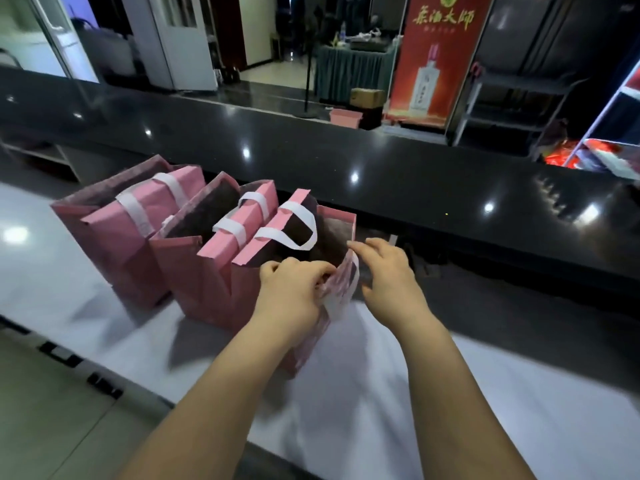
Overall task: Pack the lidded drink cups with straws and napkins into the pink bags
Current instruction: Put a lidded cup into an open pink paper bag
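Currently three pink bags are standing in a row on the white table (433, 393), in front of the black counter (381, 168). The left bag (114, 244) is standing upright with its mouth open and its white handles lying over the rim. The middle bag (194, 275), just beside it, is likewise standing open. Both interiors are showing dark, so whether they are holding anything cannot be told. The right bag (337, 220), touching the middle one, is being worked on. The left hand (294, 292) is grasping its near rim, fingers curled over the edge. The right hand (388, 271) is holding nothing, its fingers relaxed and its fingertips touching the bag's right-hand rim; the two appear to be spreading the mouth.

No lidded cups, straws or napkins are showing anywhere in view.

Assessment: the bags are being set up and opened, and no packing can be confirmed. Loading of cups, straws and napkins appears to be still outstanding, unless contents are sitting hidden inside.
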